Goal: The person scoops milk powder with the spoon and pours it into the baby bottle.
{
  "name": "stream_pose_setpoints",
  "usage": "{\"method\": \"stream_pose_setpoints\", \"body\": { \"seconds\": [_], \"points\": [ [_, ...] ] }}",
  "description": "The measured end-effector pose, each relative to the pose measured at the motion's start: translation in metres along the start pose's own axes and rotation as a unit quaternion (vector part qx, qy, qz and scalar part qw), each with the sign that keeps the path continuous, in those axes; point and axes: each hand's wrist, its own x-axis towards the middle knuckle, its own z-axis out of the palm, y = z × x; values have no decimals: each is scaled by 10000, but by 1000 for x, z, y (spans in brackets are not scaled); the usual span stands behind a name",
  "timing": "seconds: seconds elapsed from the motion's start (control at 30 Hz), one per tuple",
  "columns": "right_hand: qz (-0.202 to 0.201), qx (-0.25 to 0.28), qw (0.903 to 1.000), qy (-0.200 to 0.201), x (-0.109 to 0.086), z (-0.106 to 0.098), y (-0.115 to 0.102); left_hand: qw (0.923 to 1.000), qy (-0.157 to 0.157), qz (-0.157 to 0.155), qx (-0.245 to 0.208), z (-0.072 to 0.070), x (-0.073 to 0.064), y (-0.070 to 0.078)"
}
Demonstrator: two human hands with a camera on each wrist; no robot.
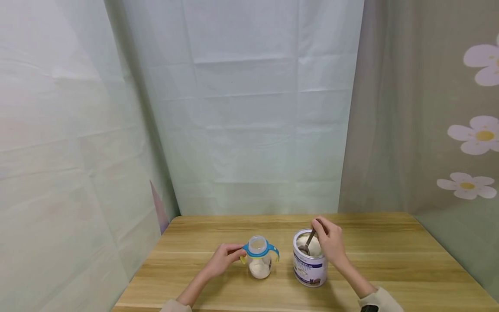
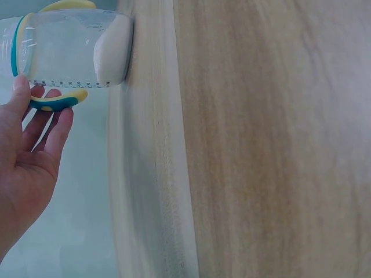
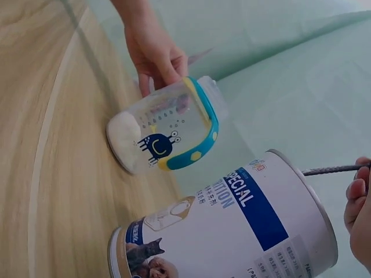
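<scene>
A clear baby bottle [image 1: 260, 265] with a blue and yellow two-handled collar stands upright on the table, white powder in its bottom. My left hand [image 1: 223, 260] grips the bottle's left handle [image 2: 55, 103] between thumb and fingers. To the right stands an open milk powder can [image 1: 310, 271], full of pale powder [image 1: 312, 243] near its rim. My right hand [image 1: 330, 239] holds a dark spoon [image 1: 310, 238] by the upper end of its handle, over the can. The spoon's bowl is inside the can at the powder's surface. In the right wrist view the bowl is hidden by the can wall.
The wooden table [image 1: 218, 229] carries the bottle and the can side by side, with a small gap between them. Pale cloth [image 1: 253, 143] hangs behind the table's back edge and at the left. A flowered curtain [image 1: 397, 130] hangs on the right.
</scene>
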Motion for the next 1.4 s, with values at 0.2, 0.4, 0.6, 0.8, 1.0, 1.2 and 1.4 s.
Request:
{"method": "stream_pose_setpoints", "body": {
  "seconds": [0.2, 0.4, 0.6, 0.8, 1.0, 1.2, 1.4],
  "points": [
    [1349, 731, 9875, -351, 4, -9, -7, 10000, 6, 19, 23, 1, 0, 2],
    [2079, 1029, 9725, -226, 9, -12, 15, 10000, -4, 54, -14, 1, -1, 4],
    [2854, 1416, 9477, -195, 14, -19, 21, 10000, -16, 7, -52, 1, -2, 4],
    [3528, 1972, 9143, -273, 16, -26, 31, 9999, -20, 156, -42, 1, -1, 2],
    [3888, 2639, 8822, -314, 16, -32, 35, 9999, -12, 76, -88, 0, 0, 0],
    [4019, 3161, 8587, -351, 17, -33, 38, 10000, 14, 61, 35, 0, -1, 1],
    [3963, 3314, 8557, -311, 18, -32, 37, 10000, -6, 33, 43, 0, 0, 4]
  ]
}}
